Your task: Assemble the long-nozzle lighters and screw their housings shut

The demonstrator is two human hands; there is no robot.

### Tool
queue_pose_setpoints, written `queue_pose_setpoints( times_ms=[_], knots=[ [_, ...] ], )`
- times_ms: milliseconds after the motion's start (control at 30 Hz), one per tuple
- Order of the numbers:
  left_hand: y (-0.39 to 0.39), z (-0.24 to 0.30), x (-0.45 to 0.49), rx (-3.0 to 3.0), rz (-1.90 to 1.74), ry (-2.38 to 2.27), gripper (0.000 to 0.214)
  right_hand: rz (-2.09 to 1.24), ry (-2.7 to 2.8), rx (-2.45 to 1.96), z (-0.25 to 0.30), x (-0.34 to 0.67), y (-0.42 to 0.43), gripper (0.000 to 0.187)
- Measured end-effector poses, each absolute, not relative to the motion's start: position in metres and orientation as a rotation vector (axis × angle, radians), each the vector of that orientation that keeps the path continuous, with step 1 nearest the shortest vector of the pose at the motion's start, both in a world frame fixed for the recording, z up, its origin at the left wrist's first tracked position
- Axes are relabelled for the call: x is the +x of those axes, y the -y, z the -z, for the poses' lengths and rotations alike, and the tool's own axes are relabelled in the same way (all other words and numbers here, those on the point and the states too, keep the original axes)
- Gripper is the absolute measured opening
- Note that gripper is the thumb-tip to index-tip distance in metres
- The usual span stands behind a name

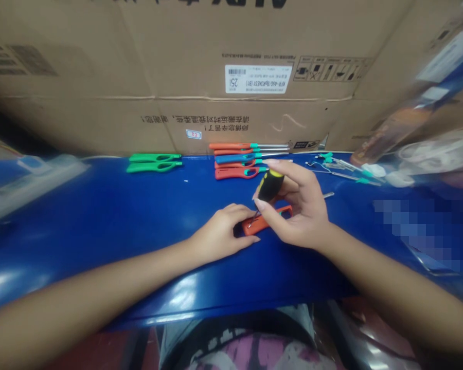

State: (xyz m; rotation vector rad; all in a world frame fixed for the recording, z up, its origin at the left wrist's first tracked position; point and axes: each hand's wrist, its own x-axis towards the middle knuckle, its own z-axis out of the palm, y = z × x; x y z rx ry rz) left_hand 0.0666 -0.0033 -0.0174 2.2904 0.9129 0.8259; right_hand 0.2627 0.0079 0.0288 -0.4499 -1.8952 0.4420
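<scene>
My right hand (pixel 299 208) is closed round a screwdriver with a black and yellow handle (pixel 270 185), its tip pointing down at an orange lighter body (pixel 259 223) that lies on the blue table (pixel 100 216). My left hand (pixel 221 234) presses down on the left end of that orange body, fingers curled over it. A thin metal rod (pixel 327 195) sticks out past my right hand.
A row of orange and blue long-nosed lighters (pixel 249 159) lies behind my hands. Two green ones (pixel 154 162) lie to the left. Loose teal-tipped metal parts (pixel 343 168) sit at the right. Big cardboard boxes (pixel 200 72) stand along the table's back edge, plastic bags at both sides.
</scene>
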Motion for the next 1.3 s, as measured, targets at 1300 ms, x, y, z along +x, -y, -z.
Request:
queue_pose_setpoints(
  times_ms=[1300],
  knots=[
    [0.003, 0.011, 0.065, 2.358, -0.769, -0.864, 0.03, -0.409, 1.968, -0.594, -0.027, 0.267, -0.022, 0.055]
  ],
)
